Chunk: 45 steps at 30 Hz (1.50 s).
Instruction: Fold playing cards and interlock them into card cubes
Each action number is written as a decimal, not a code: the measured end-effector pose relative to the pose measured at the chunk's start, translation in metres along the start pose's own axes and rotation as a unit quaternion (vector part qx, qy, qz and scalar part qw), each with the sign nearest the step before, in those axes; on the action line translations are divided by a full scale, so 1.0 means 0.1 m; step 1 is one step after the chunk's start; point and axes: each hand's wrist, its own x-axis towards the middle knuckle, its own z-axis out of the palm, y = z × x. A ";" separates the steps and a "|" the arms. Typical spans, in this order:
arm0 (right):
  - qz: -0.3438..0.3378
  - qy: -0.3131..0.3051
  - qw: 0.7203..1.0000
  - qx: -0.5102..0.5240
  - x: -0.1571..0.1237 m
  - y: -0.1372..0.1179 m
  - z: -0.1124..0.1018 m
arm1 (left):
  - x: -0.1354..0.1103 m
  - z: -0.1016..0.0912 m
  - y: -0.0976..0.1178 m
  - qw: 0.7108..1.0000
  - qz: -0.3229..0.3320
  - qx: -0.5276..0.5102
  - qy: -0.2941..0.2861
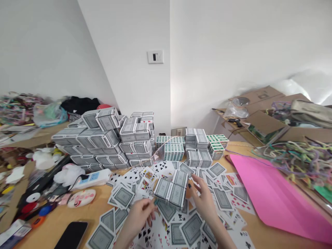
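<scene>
A block built of folded playing cards (171,190), grey-patterned backs outward, is in front of me over a spread of loose cards. My left hand (140,214) is at its lower left corner, fingers curled, with the thumb and index finger against the block. On the opposite side, my right hand (202,195) has its fingertips at the block's right edge, its dark nails showing. The two hands hold the block between them. Loose playing cards (190,228), some face up and some face down, lie under and around both hands.
Stacked card blocks (103,138) stand at the back left, with smaller card stacks (198,157) and green-patterned blocks (173,150) at the back. A phone (71,235) and a power strip (92,179) lie left. Pink sheet (275,200), tangled strands (306,166) and cardboard boxes (269,124) are right.
</scene>
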 end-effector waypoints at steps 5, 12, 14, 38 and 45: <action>-0.086 -0.012 0.985 -0.148 0.13 -0.35 0.18 | 0.29 0.11 0.22 0.959 0.178 0.043 0.216; -0.138 -0.139 0.930 -0.312 0.03 -0.50 0.41 | 0.56 0.52 0.19 0.940 0.243 0.115 0.211; -0.130 -0.157 0.925 -0.322 0.03 -0.51 0.42 | 0.57 0.53 0.18 0.939 0.244 0.124 0.210; -0.272 -0.370 0.824 -0.333 0.18 -0.66 -0.07 | 0.75 0.33 -0.17 0.908 0.142 -0.358 0.165; -0.372 -0.428 0.774 -0.283 0.35 -0.70 -0.21 | 0.80 0.30 -0.22 0.907 0.128 -0.371 0.155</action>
